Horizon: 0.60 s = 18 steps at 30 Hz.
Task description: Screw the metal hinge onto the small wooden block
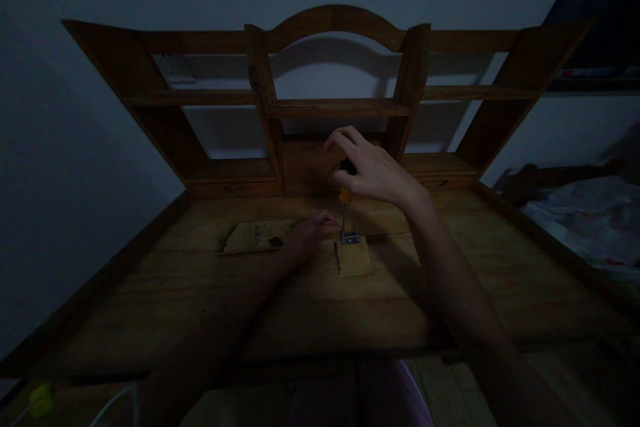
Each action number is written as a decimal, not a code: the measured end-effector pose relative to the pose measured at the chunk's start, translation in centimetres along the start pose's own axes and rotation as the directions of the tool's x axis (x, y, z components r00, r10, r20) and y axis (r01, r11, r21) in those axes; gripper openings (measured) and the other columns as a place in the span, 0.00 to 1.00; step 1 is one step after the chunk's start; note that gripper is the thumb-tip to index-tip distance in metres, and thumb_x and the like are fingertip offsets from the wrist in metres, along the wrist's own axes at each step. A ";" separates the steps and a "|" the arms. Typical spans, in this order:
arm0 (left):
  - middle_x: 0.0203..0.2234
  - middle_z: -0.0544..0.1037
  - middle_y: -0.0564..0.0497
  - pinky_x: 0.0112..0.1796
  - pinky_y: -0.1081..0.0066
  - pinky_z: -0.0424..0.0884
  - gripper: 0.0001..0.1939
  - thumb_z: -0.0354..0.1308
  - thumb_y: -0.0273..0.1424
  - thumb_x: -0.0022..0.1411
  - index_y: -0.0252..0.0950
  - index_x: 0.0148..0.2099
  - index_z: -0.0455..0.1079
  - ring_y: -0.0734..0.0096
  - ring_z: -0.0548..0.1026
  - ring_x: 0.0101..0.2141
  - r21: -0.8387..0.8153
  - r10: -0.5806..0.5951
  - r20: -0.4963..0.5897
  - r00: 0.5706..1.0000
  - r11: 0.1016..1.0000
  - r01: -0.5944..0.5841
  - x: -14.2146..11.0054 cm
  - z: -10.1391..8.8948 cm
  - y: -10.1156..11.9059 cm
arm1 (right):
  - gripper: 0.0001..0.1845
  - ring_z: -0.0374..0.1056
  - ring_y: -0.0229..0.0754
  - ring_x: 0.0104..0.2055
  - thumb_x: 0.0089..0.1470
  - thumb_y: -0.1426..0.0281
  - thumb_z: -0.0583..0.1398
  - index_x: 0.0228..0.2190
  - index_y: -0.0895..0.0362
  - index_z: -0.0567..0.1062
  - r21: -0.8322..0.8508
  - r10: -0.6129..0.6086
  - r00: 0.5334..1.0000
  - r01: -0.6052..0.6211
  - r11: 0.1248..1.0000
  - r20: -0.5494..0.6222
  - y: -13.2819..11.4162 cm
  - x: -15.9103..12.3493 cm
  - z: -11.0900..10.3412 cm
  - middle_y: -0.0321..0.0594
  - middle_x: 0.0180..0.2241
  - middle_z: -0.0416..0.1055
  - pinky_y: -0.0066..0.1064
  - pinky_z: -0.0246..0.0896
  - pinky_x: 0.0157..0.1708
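My right hand (367, 170) is closed around the dark and yellow handle of a screwdriver (345, 196), which stands nearly upright. The shaft's tip meets a small metal hinge (350, 237). That hinge lies at the far edge of a small piece of board (354, 259) with rough edges. My left hand (315, 233) rests low beside the hinge, its fingertips close to the left end; whether they pinch anything is too dark to make out. Left of that hand, a longer strip of board (255, 236) with a ragged end and a dark hole lies flat.
All this lies on a wooden desk (310, 320). A wooden shelf unit (337, 108) with an arched top rises along the back, against the wall. To the right is a bed with crumpled cloth (590, 213). A yellow tag (41, 400) and a pale cable are at lower left.
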<state>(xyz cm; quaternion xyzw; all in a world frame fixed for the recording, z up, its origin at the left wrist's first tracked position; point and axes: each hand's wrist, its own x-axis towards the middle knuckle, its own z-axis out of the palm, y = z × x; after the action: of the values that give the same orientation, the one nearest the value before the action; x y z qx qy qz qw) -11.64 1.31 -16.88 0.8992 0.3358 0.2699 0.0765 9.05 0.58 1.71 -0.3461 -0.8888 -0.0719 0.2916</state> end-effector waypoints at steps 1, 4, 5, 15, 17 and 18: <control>0.47 0.73 0.47 0.50 0.65 0.71 0.22 0.47 0.19 0.66 0.40 0.52 0.77 0.65 0.73 0.46 -0.005 0.004 -0.005 1.000 1.000 -0.004 0.0 0.1 -0.1 | 0.23 0.69 0.48 0.45 0.55 0.71 0.56 0.53 0.54 0.67 0.022 0.000 1.000 0.000 1.000 0.010 -0.1 0.0 0.0 0.46 0.58 0.65 0.39 0.61 0.45; 0.48 0.73 0.47 0.50 0.65 0.71 0.23 0.46 0.18 0.65 0.41 0.52 0.76 0.66 0.73 0.47 -0.002 0.010 -0.010 1.000 1.000 -0.010 -0.1 0.1 -0.3 | 0.18 0.69 0.49 0.46 0.57 0.68 0.56 0.50 0.54 0.68 0.015 0.015 1.000 -0.015 1.000 0.009 -0.2 0.0 0.2 0.45 0.54 0.68 0.39 0.61 0.45; 0.48 0.73 0.47 0.51 0.65 0.71 0.23 0.46 0.18 0.65 0.41 0.52 0.76 0.65 0.73 0.48 0.004 0.013 -0.007 1.000 1.000 -0.013 -0.1 0.1 -0.3 | 0.15 0.69 0.50 0.45 0.58 0.67 0.56 0.48 0.54 0.69 -0.007 0.022 1.000 -0.022 1.000 0.000 -0.2 0.1 0.3 0.44 0.51 0.70 0.39 0.60 0.45; 0.46 0.74 0.46 0.49 0.65 0.72 0.18 0.49 0.20 0.67 0.39 0.51 0.76 0.65 0.73 0.47 0.009 0.034 -0.021 0.999 0.999 -0.034 0.0 0.3 -0.4 | 0.12 0.70 0.47 0.42 0.67 0.61 0.55 0.42 0.55 0.72 -0.124 -0.029 0.998 0.023 0.992 -0.047 0.7 0.3 0.7 0.42 0.42 0.73 0.36 0.57 0.40; 0.47 0.74 0.47 0.49 0.65 0.72 0.18 0.50 0.20 0.67 0.40 0.52 0.75 0.65 0.73 0.47 0.007 0.040 -0.019 0.999 0.999 -0.040 0.0 0.4 -0.5 | 0.08 0.70 0.47 0.42 0.65 0.66 0.55 0.42 0.55 0.72 -0.113 -0.034 0.999 0.029 0.993 -0.042 0.6 0.3 0.6 0.42 0.42 0.72 0.36 0.58 0.40; 0.47 0.74 0.47 0.49 0.65 0.72 0.19 0.50 0.20 0.67 0.40 0.52 0.75 0.65 0.73 0.47 0.006 0.040 -0.016 0.999 0.999 -0.039 0.0 0.4 -0.6 | 0.08 0.70 0.47 0.42 0.63 0.68 0.55 0.42 0.55 0.72 -0.102 -0.035 0.999 0.031 0.994 -0.041 0.6 0.3 0.6 0.42 0.43 0.72 0.36 0.58 0.40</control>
<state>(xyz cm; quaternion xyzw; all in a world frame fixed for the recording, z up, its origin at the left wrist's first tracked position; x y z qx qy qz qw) -11.74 1.78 -17.40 0.9036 0.3193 0.2776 0.0661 8.95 1.41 1.37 -0.3441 -0.8832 -0.1289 0.2915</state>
